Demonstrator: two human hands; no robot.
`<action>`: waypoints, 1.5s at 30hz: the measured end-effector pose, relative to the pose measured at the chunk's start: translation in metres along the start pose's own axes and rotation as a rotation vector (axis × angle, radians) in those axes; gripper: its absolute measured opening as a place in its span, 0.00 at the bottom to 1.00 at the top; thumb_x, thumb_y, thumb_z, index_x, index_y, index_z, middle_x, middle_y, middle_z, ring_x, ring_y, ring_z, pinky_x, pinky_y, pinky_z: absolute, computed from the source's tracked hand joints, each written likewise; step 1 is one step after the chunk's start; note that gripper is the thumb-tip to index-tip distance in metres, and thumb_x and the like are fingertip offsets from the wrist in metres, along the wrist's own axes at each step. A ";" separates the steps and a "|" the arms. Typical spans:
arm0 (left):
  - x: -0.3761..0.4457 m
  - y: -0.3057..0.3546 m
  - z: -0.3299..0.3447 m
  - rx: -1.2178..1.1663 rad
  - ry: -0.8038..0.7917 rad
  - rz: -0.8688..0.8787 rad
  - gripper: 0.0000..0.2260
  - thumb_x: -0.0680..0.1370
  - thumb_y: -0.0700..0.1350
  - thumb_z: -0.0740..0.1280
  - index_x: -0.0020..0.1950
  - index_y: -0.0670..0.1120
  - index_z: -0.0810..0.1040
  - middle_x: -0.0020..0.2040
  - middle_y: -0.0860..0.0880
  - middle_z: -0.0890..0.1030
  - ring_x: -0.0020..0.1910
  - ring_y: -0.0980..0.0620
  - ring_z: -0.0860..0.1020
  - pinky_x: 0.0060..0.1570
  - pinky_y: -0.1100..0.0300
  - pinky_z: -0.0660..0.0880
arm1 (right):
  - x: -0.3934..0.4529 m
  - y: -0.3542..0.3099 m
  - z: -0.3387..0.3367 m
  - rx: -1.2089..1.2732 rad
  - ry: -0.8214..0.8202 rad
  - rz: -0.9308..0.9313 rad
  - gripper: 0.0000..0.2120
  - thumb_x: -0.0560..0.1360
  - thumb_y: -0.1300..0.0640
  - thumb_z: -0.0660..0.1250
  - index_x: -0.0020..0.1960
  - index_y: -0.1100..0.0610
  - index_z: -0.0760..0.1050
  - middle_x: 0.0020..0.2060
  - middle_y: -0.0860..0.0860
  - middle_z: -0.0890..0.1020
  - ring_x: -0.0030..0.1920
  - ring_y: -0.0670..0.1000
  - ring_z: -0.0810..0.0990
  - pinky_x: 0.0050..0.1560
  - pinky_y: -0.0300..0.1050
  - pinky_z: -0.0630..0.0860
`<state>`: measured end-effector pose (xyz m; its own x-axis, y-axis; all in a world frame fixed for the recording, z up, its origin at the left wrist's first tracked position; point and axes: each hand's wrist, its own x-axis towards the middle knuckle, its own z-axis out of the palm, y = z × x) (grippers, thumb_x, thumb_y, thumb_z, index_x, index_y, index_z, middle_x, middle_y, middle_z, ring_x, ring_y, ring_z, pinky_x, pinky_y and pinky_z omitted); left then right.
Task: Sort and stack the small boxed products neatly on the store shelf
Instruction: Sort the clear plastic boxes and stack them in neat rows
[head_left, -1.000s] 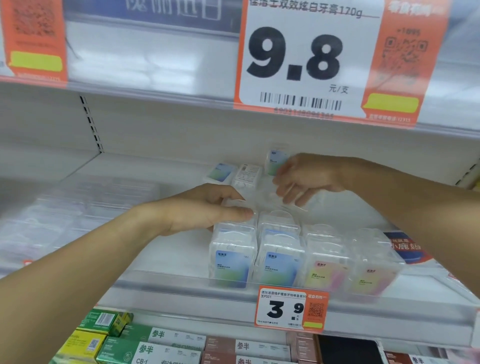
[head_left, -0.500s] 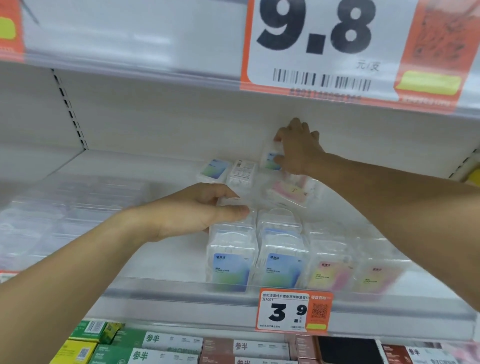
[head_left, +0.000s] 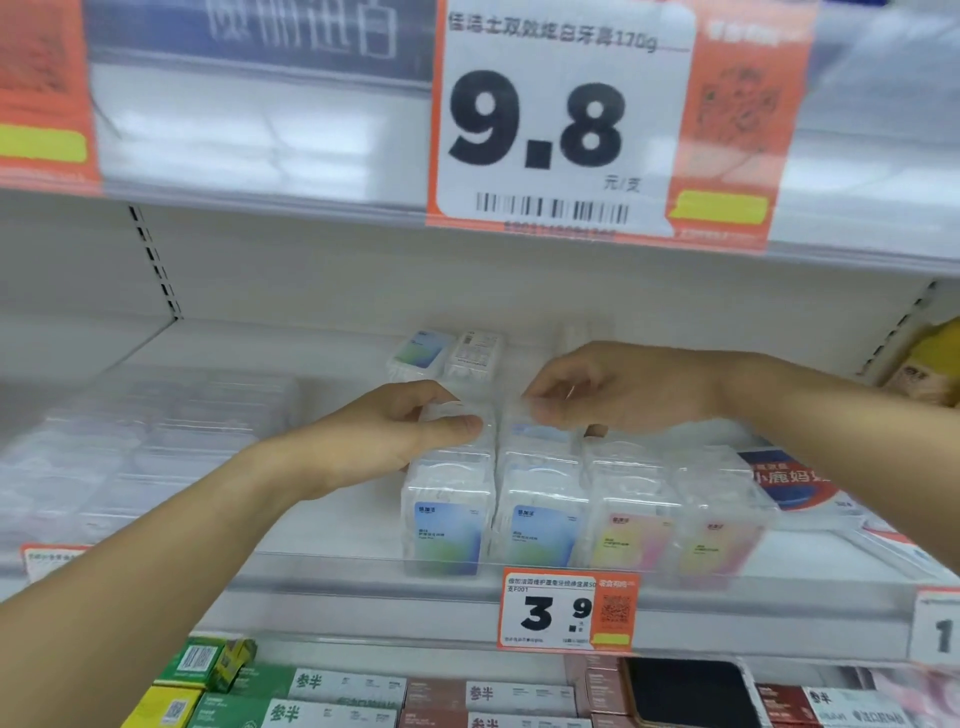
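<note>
Reaching into the middle shelf (head_left: 311, 519) with both bare arms. Left hand (head_left: 384, 441) sits on top of the leftmost blue row (head_left: 447, 519) of clear boxes; thumb lies along the near top edge of a box, the other fingers curl over its far side, so it grips that box from above. Right hand (head_left: 613, 389) hovers just right of the left fingertips, over the second blue row (head_left: 540, 519); thumb and forefinger pinch a clear box (head_left: 524, 415) at its top. That box is smeared by motion, and whether it rests on the stack below cannot be told.

Below and toward the viewer from the fingers: four rows of clear boxes stand side by side at the shelf front, touching one another. Two left rows carry blue-green labels, two right rows, the pink rows (head_left: 675, 540), carry yellow-pink labels. Each row runs back under the hands.

Beyond the fingertips, near the back wall: two loose boxes (head_left: 447, 353) lie side by side, one blue label up, one showing its white printed back.

Left of the left wrist: blurred clear packs (head_left: 156, 431) fill the shelf.

Under the hands, on the shelf lip: small tag (head_left: 569, 610) reading 3.9. Above the hands: big tag (head_left: 566, 130) reading 9.8. Under the left forearm, on the lower shelf: green, yellow and brown cartons (head_left: 291, 696).
</note>
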<state>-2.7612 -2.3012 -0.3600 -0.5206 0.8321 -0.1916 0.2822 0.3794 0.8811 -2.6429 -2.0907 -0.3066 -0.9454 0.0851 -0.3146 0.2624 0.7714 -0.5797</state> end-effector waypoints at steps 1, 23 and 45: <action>0.000 0.000 0.000 -0.006 -0.013 0.004 0.14 0.76 0.57 0.68 0.61 0.57 0.78 0.57 0.61 0.81 0.58 0.63 0.78 0.57 0.64 0.73 | -0.001 0.002 0.003 0.018 -0.027 0.017 0.14 0.79 0.44 0.65 0.58 0.50 0.80 0.55 0.48 0.82 0.52 0.45 0.80 0.54 0.41 0.78; 0.005 0.005 -0.001 -0.080 0.067 -0.052 0.14 0.81 0.55 0.60 0.57 0.50 0.80 0.53 0.52 0.84 0.52 0.55 0.81 0.51 0.64 0.75 | 0.012 0.026 -0.023 0.215 0.125 0.113 0.12 0.79 0.51 0.67 0.56 0.57 0.81 0.52 0.54 0.85 0.53 0.53 0.84 0.53 0.47 0.82; 0.116 -0.035 -0.039 0.607 0.449 -0.281 0.32 0.71 0.60 0.72 0.67 0.43 0.68 0.61 0.43 0.76 0.52 0.47 0.74 0.50 0.56 0.73 | 0.050 0.050 -0.014 -0.303 0.042 0.240 0.27 0.63 0.46 0.81 0.55 0.55 0.73 0.42 0.47 0.75 0.42 0.50 0.79 0.37 0.37 0.74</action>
<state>-2.8630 -2.2334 -0.3965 -0.8749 0.4798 -0.0655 0.4142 0.8115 0.4122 -2.6795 -2.0393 -0.3403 -0.8728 0.3065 -0.3798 0.4138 0.8773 -0.2431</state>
